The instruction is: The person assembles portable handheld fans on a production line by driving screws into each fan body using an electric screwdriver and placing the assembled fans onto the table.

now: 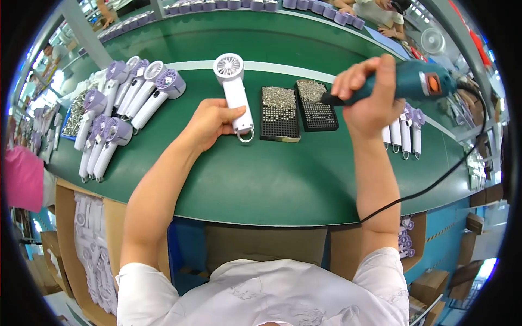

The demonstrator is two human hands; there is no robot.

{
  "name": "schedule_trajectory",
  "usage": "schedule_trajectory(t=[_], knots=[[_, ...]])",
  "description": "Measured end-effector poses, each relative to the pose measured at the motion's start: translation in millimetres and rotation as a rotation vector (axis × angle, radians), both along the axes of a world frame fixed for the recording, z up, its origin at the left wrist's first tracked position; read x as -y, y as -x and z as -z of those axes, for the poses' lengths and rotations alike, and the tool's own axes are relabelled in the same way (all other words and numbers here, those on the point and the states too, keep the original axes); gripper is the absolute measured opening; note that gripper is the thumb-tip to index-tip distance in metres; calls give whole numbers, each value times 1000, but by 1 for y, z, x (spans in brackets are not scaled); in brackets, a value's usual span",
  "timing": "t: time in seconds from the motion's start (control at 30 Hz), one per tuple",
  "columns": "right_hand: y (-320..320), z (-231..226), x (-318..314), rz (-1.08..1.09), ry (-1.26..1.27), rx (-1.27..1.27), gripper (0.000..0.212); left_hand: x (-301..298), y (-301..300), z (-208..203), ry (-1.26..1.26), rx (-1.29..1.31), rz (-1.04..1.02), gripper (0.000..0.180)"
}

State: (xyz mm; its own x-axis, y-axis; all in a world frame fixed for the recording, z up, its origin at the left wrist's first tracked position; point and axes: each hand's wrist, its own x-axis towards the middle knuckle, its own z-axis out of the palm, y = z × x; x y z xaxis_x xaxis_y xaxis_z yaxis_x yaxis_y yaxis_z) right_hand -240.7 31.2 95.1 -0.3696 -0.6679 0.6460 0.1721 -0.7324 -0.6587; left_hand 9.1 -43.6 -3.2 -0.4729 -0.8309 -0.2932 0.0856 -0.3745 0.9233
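My left hand (211, 123) is closed round the white handle of a handheld fan (237, 100). The fan stands with its round grille up and a small metal loop at its lower end. In my right hand (372, 96) is a teal electric screwdriver (411, 81) with an orange switch and a black cord. Its dark tip points left, over the right one of two black screw trays (324, 124). The left screw tray (279, 131) lies between the fan and that tray. Small metal screws fill the far part of both; the near holes are partly filled.
Several purple-and-white fans (142, 92) lie on the green table (261, 179) at left, by a blue tray of metal parts (74, 120). More fans (405, 133) lie right, near the cord (435, 187). Cardboard boxes (68, 239) stand below. Other people work across the table.
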Motion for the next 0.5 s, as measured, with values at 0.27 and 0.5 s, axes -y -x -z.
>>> schedule_trajectory(t=[0.27,0.5], knots=[[-12,39,35,-74,-111,-5,23,-11,-5,2,-5,51,39,29],[-14,50,39,-44,-186,-118,24,-12,-4,2,-6,91,10,29]])
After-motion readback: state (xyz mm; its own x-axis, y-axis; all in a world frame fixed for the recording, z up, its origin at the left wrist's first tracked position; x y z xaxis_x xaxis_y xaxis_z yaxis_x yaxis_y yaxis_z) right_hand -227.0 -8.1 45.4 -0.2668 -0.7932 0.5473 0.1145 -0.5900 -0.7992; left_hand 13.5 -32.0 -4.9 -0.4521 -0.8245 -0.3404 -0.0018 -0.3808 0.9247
